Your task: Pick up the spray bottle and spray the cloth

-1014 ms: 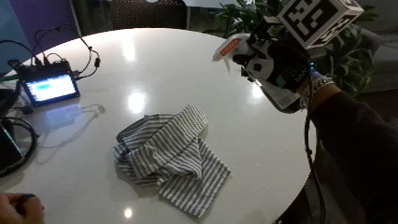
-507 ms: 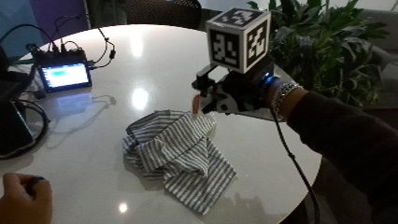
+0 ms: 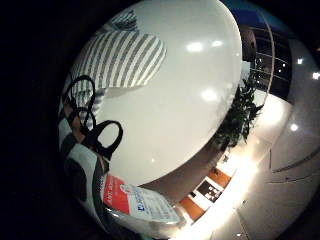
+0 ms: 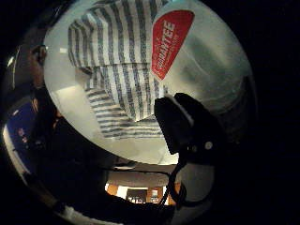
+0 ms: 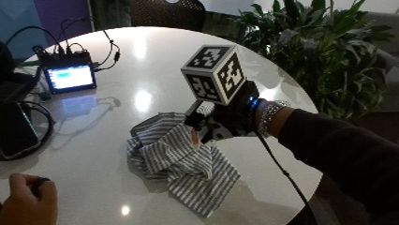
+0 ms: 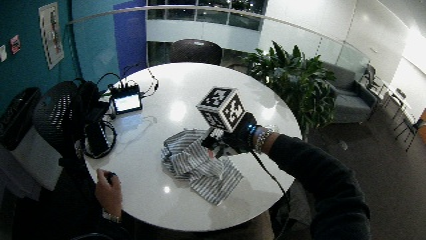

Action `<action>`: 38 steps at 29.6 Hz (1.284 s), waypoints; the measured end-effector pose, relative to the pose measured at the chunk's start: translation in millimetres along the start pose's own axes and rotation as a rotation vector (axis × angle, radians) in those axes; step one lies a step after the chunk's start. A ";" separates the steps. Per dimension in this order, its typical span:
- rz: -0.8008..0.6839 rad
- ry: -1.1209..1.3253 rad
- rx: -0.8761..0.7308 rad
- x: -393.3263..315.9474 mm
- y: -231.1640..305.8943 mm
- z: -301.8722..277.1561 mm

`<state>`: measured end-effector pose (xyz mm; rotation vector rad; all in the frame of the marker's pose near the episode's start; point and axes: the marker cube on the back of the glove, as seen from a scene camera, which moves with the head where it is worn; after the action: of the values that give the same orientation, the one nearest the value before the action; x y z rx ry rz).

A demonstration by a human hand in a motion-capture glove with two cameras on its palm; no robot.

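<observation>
White round table [image 5: 156, 65], plants [image 5: 312, 42] behind

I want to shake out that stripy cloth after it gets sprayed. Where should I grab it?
Probably pinch the loose corner of the cloth that lies flat on the table, nearest the table's edge, coming from above. The middle is bunched in folds, and the right hand holds the spray bottle over the far part.

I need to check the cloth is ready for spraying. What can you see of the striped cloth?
The striped cloth looks like thin woven fabric with grey and white stripes. It lies crumpled and folded over itself on the white round table, one corner trailing toward the near edge. The gloved right hand holds the spray bottle above it.
</observation>
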<state>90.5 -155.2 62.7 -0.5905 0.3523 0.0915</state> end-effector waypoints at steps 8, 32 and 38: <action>-0.009 -0.409 0.489 20.7 -6.8 -96.6; 0.236 -1.054 1.386 -82.1 -110.0 -50.5; 0.214 -1.042 1.415 -83.8 -109.2 -57.2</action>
<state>15.1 -276.4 105.6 0.9166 -0.5571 0.2977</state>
